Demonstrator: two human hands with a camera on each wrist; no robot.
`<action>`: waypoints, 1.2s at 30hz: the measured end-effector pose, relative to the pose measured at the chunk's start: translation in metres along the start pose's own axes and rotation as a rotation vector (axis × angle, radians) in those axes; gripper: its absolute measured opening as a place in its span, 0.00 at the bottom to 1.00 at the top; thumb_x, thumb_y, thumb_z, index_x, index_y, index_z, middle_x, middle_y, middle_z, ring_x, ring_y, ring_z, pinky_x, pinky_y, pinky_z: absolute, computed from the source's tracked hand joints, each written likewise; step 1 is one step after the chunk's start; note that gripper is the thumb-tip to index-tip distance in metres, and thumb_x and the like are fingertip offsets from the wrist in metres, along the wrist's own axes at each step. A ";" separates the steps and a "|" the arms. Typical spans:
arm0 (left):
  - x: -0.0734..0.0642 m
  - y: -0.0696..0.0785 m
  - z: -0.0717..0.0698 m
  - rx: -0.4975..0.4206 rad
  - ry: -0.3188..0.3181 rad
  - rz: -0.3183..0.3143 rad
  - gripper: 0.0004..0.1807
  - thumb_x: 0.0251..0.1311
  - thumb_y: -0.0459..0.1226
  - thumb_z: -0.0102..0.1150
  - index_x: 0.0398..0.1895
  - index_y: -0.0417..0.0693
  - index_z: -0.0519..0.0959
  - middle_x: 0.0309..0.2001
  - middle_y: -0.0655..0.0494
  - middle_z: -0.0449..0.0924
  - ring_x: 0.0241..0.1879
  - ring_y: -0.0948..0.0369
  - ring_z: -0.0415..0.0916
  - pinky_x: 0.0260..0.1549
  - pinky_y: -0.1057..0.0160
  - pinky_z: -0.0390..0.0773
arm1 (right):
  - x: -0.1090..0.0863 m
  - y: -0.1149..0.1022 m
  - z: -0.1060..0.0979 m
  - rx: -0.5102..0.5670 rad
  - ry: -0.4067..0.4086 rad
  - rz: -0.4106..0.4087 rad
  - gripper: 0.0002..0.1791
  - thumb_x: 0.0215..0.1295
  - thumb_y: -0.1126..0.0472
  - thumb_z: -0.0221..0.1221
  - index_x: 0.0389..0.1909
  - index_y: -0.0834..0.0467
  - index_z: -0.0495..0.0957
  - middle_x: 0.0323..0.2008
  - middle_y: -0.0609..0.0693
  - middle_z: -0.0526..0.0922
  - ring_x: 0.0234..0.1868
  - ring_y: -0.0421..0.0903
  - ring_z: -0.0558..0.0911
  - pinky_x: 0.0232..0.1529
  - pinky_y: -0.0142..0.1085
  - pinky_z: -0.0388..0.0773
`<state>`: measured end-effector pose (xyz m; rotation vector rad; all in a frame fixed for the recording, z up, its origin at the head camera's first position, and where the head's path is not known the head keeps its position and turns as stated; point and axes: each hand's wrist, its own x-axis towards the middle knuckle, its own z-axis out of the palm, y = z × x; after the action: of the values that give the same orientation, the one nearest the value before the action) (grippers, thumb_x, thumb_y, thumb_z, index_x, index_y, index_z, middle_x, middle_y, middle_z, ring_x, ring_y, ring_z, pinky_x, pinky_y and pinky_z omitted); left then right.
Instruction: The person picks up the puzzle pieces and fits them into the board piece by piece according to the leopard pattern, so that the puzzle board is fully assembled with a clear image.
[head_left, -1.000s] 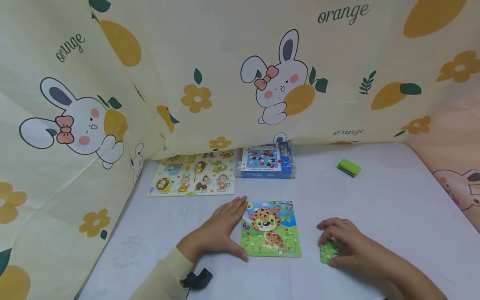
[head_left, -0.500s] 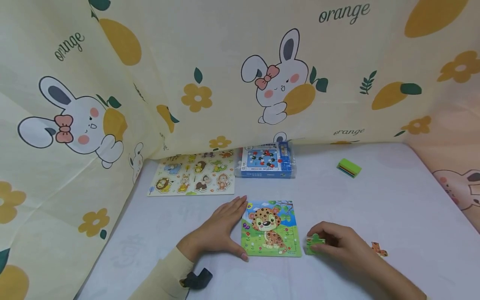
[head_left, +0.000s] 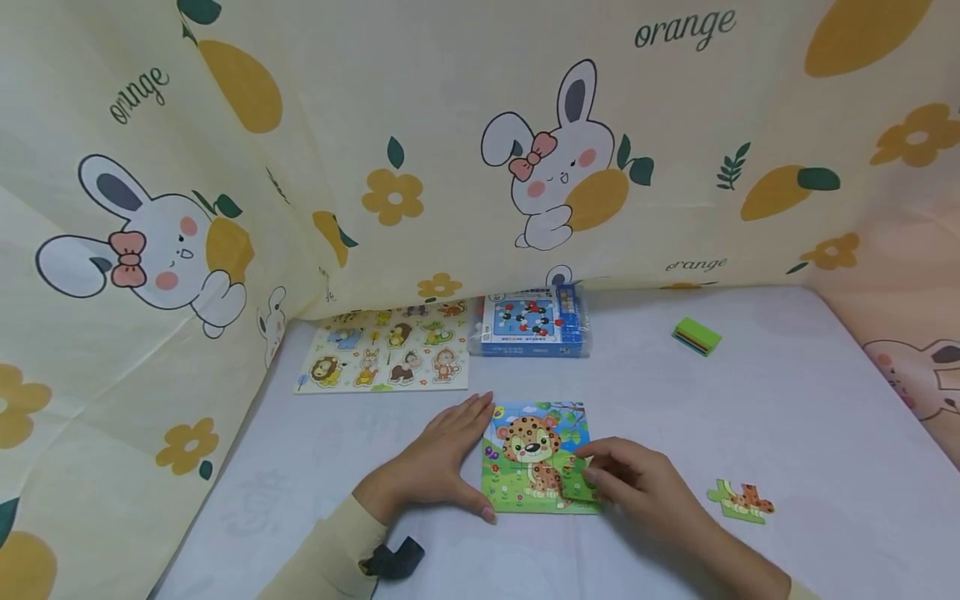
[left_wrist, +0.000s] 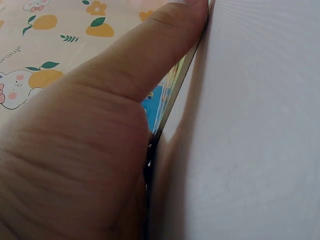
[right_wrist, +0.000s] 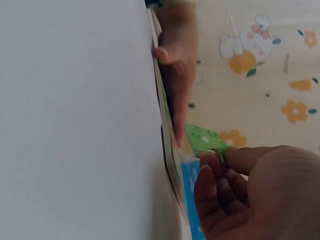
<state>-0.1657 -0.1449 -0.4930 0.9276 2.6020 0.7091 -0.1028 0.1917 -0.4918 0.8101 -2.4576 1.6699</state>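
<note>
A square jigsaw board with a cartoon leopard picture lies flat on the white table. My left hand rests against its left side, fingers straight, the thumb at the lower left corner. In the left wrist view that thumb spans the board's edge. Over the right part of the board, my right hand pinches a green puzzle piece between thumb and fingers. From the right wrist, the same piece appears tilted and raised above the board. Loose leopard-spotted puzzle pieces lie to the right, beside my right forearm.
Behind the board sit an animal puzzle sheet and a blue box in clear wrap. A small green block-like stack stands at the back right. A patterned cloth hangs along the back and left.
My right hand has turned the green piece and carried it left from the table to over the board. Spotted pieces that it hid now show. My left hand has stayed put.
</note>
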 end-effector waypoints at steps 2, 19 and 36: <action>0.000 0.000 0.000 0.001 0.001 0.002 0.85 0.36 0.74 0.81 0.90 0.43 0.46 0.90 0.55 0.36 0.86 0.56 0.32 0.82 0.47 0.38 | 0.004 -0.001 0.008 -0.005 -0.002 -0.026 0.15 0.72 0.74 0.68 0.55 0.60 0.88 0.38 0.42 0.87 0.30 0.41 0.83 0.27 0.33 0.83; 0.000 -0.001 0.000 0.041 -0.015 -0.011 0.85 0.37 0.78 0.77 0.90 0.46 0.44 0.89 0.58 0.33 0.86 0.60 0.29 0.82 0.50 0.36 | 0.037 -0.015 0.055 -0.096 -0.101 0.080 0.11 0.74 0.65 0.70 0.54 0.54 0.92 0.42 0.37 0.85 0.38 0.38 0.79 0.39 0.32 0.81; -0.001 0.000 0.000 0.027 -0.001 0.005 0.83 0.39 0.76 0.79 0.90 0.44 0.46 0.89 0.57 0.35 0.86 0.58 0.31 0.82 0.48 0.38 | 0.047 -0.023 0.069 -0.279 -0.162 0.113 0.17 0.70 0.67 0.72 0.58 0.63 0.89 0.38 0.39 0.75 0.37 0.37 0.73 0.34 0.32 0.77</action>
<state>-0.1655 -0.1456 -0.4926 0.9423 2.6152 0.6760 -0.1165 0.1070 -0.4854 0.8110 -2.8104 1.2912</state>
